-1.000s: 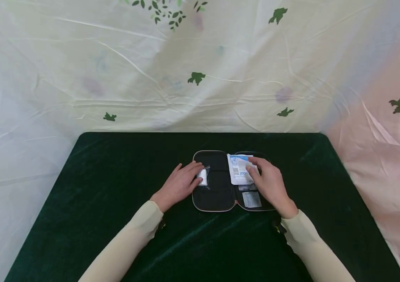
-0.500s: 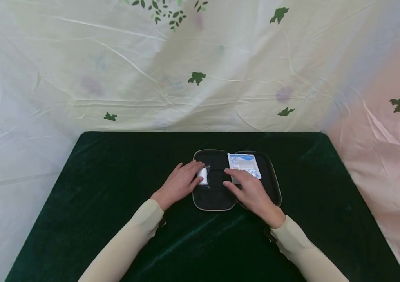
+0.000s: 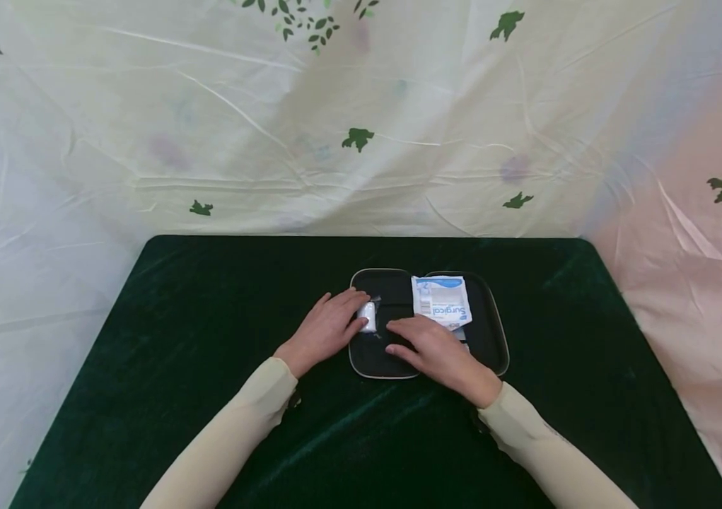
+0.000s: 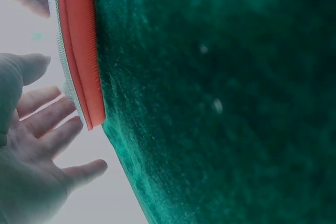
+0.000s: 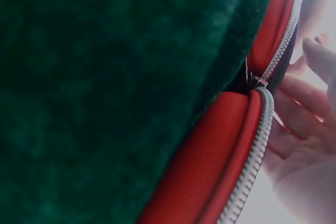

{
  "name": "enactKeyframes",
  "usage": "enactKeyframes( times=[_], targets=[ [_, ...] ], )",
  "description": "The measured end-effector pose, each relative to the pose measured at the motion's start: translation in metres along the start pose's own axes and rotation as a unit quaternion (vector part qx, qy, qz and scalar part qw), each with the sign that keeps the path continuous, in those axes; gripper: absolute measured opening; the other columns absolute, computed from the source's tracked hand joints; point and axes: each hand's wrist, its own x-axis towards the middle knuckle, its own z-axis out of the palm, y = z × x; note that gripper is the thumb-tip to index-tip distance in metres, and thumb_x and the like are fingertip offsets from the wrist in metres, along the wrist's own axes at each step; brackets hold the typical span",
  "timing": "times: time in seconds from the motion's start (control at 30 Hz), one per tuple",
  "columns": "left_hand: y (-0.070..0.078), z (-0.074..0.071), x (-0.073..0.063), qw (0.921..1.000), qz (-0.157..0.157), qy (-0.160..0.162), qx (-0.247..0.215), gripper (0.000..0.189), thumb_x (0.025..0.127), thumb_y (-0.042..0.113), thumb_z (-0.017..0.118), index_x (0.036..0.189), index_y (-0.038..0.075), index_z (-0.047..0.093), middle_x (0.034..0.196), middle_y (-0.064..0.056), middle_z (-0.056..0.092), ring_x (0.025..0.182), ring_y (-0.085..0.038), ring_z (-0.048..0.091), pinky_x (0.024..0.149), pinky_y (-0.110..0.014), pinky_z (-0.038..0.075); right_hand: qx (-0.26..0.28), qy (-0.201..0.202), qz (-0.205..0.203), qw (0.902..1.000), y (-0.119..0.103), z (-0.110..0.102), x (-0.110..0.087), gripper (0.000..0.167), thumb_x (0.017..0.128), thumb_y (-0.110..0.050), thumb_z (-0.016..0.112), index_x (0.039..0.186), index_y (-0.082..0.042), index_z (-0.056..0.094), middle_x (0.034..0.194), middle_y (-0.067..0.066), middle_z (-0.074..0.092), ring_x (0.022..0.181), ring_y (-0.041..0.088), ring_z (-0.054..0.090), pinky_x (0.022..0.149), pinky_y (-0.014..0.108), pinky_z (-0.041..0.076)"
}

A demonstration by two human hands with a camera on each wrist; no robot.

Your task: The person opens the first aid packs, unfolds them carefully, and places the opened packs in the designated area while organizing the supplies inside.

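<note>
A zip case (image 3: 382, 364) lies spread flat, black inside with a red shell (image 4: 81, 45) and a pale zip (image 5: 254, 156). My left hand (image 3: 327, 326) rests at its left edge, fingers extended beside a small white roll in clear wrap (image 3: 370, 317); whether they touch the roll cannot be told. A white and blue packet (image 3: 442, 298) marked "Surgical", upside down to me, lies across the upper right half. Over the middle of the case is my right hand (image 3: 442, 357), fingers loosely spread and holding nothing visible. It covers part of the lower right half.
Dark green velvety cloth covers the table (image 3: 208, 304) around the case. Behind it hangs a pale sheet (image 3: 310, 170) printed with green leaves and bird-like shapes, and it continues along both sides.
My right hand has left the packet and moved left and toward me, over the middle of the case. The packet now lies flat. My left hand has stayed in place.
</note>
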Motion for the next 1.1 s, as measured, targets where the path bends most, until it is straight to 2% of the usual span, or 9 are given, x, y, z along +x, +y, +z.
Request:
enactKeyframes(
  times=[0.2,0.47,0.6,0.77,1.1],
  targets=[
    [-0.001,0.0,0.001,1.0,0.0,-0.002,0.006,0.047,0.108,0.033,0.057,0.149,0.012,0.054,0.156,-0.008,0.051,0.15,-0.025,0.039,0.121,-0.061,0.026,-0.046,-0.022,0.007,0.9987,-0.002,0.003,0.004,0.04,0.1,-0.035,0.07,0.131,-0.01,0.07,0.128,0.008,0.068,0.117,0.023,0.064,0.1,0.044,0.053],
    [0.0,-0.001,0.002,0.9998,0.0,-0.005,0.018,0.047,0.108,0.032,0.058,0.149,0.012,0.054,0.156,-0.009,0.051,0.15,-0.025,0.039,0.12,-0.061,0.027,-0.085,-0.025,0.011,0.996,-0.009,0.003,0.009,0.033,0.099,-0.03,0.072,0.126,-0.011,0.073,0.113,0.004,0.068,0.099,0.017,0.064,0.087,0.036,0.054],
    [0.001,-0.001,0.002,0.9998,0.003,-0.002,0.02,0.046,0.108,0.032,0.058,0.149,0.011,0.055,0.155,-0.009,0.052,0.15,-0.025,0.039,0.12,-0.062,0.027,-0.072,-0.008,0.017,0.9973,-0.012,0.001,0.011,0.024,0.099,-0.024,0.073,0.119,-0.011,0.076,0.106,0.002,0.067,0.092,0.015,0.063,0.082,0.034,0.053],
    [0.001,0.0,0.002,0.9997,0.007,0.001,0.025,0.046,0.108,0.034,0.057,0.148,0.011,0.056,0.154,-0.009,0.053,0.15,-0.025,0.039,0.119,-0.063,0.027,-0.038,0.01,0.032,0.9987,-0.013,0.001,0.012,0.015,0.096,-0.016,0.075,0.11,-0.012,0.078,0.102,0.0,0.066,0.09,0.014,0.062,0.082,0.034,0.053],
    [0.002,0.002,0.004,0.9995,0.006,0.005,0.03,0.045,0.106,0.033,0.06,0.146,0.012,0.058,0.152,-0.008,0.055,0.149,-0.025,0.04,0.119,-0.063,0.028,-0.009,0.037,0.045,0.9983,-0.013,0.003,0.012,0.01,0.095,-0.013,0.075,0.106,-0.012,0.076,0.097,-0.001,0.065,0.085,0.011,0.06,0.077,0.032,0.052]
  ],
)
